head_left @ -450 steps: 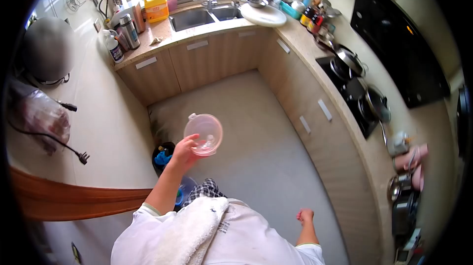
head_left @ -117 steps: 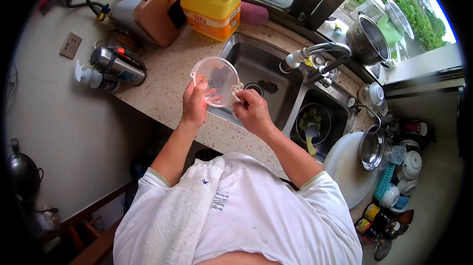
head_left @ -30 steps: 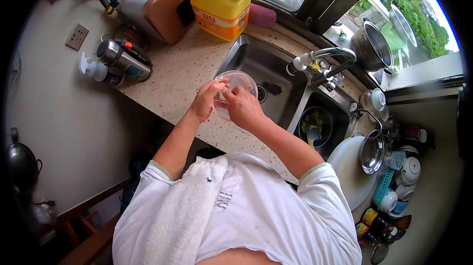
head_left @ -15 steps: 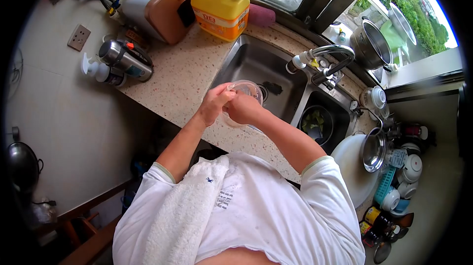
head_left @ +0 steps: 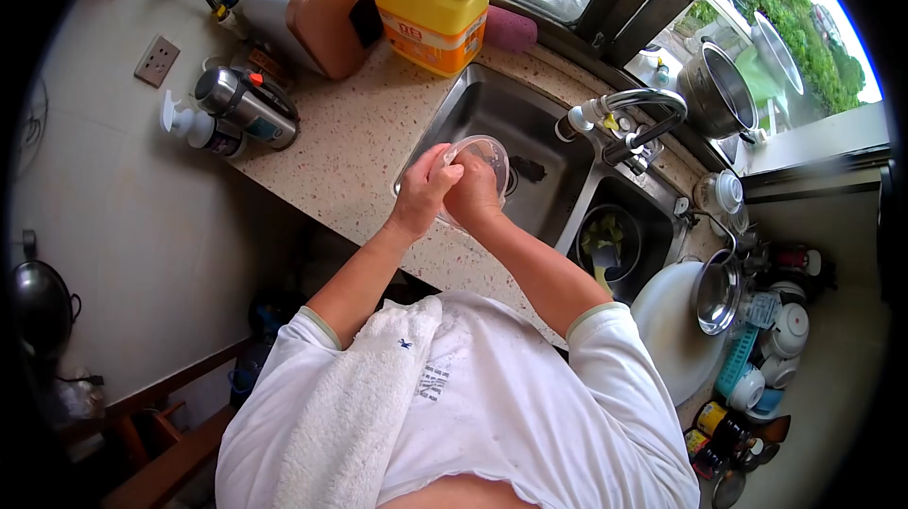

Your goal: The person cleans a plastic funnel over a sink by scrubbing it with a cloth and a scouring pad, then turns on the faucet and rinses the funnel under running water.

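Clear plastic tub (head_left: 494, 156), tilted, held over the counter at the sink's near edge. Thin-walled, it is probably light, somewhat flexible and slippery if wet; the rim seems the surest hold, as a hard squeeze might buckle the wall. The left hand (head_left: 423, 191) grips its left side; the right hand (head_left: 476, 189) curls inside, its contents hidden. Beyond lie the sink (head_left: 553, 121) and speckled counter (head_left: 331, 135).
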Demonstrator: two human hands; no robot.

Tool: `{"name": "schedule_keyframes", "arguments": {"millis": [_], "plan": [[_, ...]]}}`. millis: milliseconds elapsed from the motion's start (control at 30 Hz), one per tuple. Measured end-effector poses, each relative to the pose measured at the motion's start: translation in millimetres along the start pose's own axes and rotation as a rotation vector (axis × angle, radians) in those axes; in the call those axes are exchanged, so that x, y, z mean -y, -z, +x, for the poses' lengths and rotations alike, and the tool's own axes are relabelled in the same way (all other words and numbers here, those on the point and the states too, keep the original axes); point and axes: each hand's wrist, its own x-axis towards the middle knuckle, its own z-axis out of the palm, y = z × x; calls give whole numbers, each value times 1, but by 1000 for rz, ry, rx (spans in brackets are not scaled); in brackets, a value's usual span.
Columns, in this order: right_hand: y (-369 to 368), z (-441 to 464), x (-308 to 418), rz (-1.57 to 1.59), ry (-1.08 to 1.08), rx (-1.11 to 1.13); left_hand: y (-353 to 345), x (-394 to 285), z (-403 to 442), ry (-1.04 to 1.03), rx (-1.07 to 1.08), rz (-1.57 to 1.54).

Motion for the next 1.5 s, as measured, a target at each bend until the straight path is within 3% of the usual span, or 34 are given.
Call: {"name": "schedule_keyframes", "arguments": {"millis": [67,133,233,300,400,500,533,667,767,800,867,1067,1167,1267,1367,1500], "plan": [[-7,10,-12,216,-181,68,-10,7,-4,-189,-102,330],[3,10,-4,1332,-481,74,-15,7,-8,-354,-158,559],[16,14,8,1024,-531,91,-13,2,-12,-672,-147,778],[33,7,28,1373,-719,89,-7,-7,-16,-734,-92,830],[40,-1,16,677,-237,284,-8,-12,-21,-709,-79,827],[34,-17,-2,569,47,237,-13,-22,-26,-703,-36,797],[31,-20,0,1025,-198,177,-15,-28,-29,-679,-8,772],[38,-7,-8,282,395,146,-17,-36,-27,-636,33,697],[43,-10,0,-20,560,51,-19,-35,-23,-634,28,674],[16,-17,-32,377,239,84,-20,-35,-23,-678,30,713],[17,-25,-21,309,48,82,-20,-33,-26,-757,35,772],[40,-16,-11,855,-229,208,-17,-26,-24,-988,101,816],[41,-12,-17,912,-276,220,-19,-22,-19,-972,77,747],[40,-7,-29,641,-165,251,-22,-26,-17,-765,50,656],[53,-2,-7,-410,452,212,-20,-27,-13,-490,46,702],[49,-4,1,460,38,265,-21,-27,-10,-545,50,775]]}}
